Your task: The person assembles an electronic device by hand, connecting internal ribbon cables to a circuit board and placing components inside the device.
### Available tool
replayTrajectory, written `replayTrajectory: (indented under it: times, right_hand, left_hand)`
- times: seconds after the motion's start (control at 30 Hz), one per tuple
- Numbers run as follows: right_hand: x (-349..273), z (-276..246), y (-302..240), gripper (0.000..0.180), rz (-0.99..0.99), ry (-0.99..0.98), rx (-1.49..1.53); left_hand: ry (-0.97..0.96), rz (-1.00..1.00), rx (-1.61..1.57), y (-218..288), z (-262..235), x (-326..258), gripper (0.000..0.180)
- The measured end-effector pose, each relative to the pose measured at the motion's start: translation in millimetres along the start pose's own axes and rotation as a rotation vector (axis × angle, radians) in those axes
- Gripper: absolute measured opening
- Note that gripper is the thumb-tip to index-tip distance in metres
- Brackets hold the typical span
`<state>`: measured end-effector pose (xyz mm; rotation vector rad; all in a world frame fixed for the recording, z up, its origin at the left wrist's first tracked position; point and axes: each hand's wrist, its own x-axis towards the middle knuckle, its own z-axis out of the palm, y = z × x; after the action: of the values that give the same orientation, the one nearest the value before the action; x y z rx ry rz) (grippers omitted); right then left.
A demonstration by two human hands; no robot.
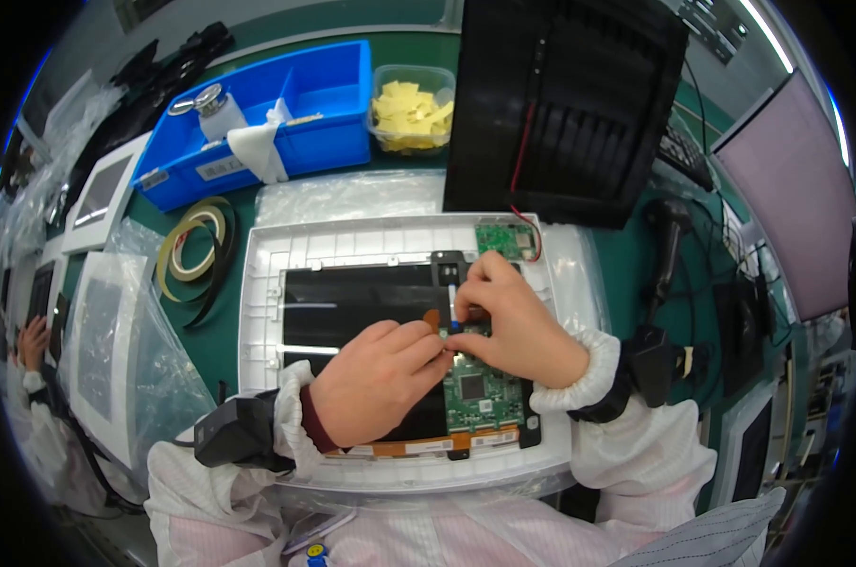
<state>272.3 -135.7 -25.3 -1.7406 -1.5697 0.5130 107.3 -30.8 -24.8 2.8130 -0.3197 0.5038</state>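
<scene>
A display panel with a white frame [269,225] lies face down in front of me, its black back [352,283] bearing a green circuit board [484,411]. My left hand [382,386] reaches in over the panel. Its fingers are bent together, with the tips at the board's upper left edge; what they pinch is hidden. From the right, my right hand [518,326] pinches beside a short white flat cable [453,295] with a blue end. Both hands' fingertips nearly meet there. An orange flex strip [432,318] shows just left of the cable.
Behind the panel stand a blue divided bin [324,146] with a pump bottle [222,115], and a tub of yellow pieces [412,111]. A black housing [560,113] has a red wire to a small green board [505,240]. Tape rolls [196,248] lie left, a scanner [667,231] right.
</scene>
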Motion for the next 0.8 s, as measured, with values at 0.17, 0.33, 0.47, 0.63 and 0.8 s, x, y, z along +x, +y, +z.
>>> replayTrajectory:
  times: [0.17, 0.33, 0.47, 0.63, 0.8]
  right_hand:
    - [-0.1, 2.5, 4.3, 0.02, 0.059, 0.076, 0.048]
    - [-0.3, -1.4, 7.3, 0.013, -0.026, 0.113, -0.017]
    - [-14.0, -2.1, -0.5, 0.011, -0.198, 0.146, -0.124]
    - [-36.1, 6.8, -17.5, 0.016, -0.269, 0.106, -0.443]
    - [-44.2, 5.0, -26.1, 0.02, -0.25, 0.095, -0.5]
  left_hand:
    - [-0.007, -0.004, -0.011, 0.3, 0.2, 0.4, 0.029]
    - [-0.046, -0.042, 0.068, -2.6, 4.5, 3.4, 0.037]
    - [-0.057, -0.035, 0.104, -2.4, 1.2, 2.7, 0.038]
    - [-0.038, -0.052, 0.057, -1.9, 2.4, -4.6, 0.035]
    - [0.001, -0.002, 0.09, 1.0, 7.2, -3.6, 0.032]
